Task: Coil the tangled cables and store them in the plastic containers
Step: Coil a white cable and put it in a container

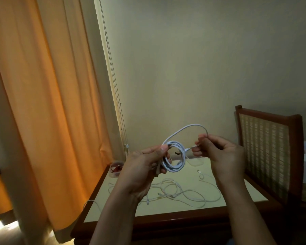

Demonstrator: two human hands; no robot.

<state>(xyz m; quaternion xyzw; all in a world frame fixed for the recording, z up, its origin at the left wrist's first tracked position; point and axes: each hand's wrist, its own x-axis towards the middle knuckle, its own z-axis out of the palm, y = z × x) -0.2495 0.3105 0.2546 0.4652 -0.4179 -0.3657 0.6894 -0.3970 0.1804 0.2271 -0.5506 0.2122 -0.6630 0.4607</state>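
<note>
My left hand grips a round coil of white cable, held up above the table with the thumb pressed on its top. One loose loop rises from the coil and arcs right to my right hand, which pinches the cable's free end between its fingertips. Below, several white cables lie tangled on the pale tabletop. A clear plastic container with red cable inside stands at the table's far left corner. Another clear container shows faintly behind the coil.
The wooden-edged table stands in a corner against a cream wall. Orange curtains hang at the left with blind cords beside them. A wooden chair with a woven back stands close at the right. One white cable droops over the table's left edge.
</note>
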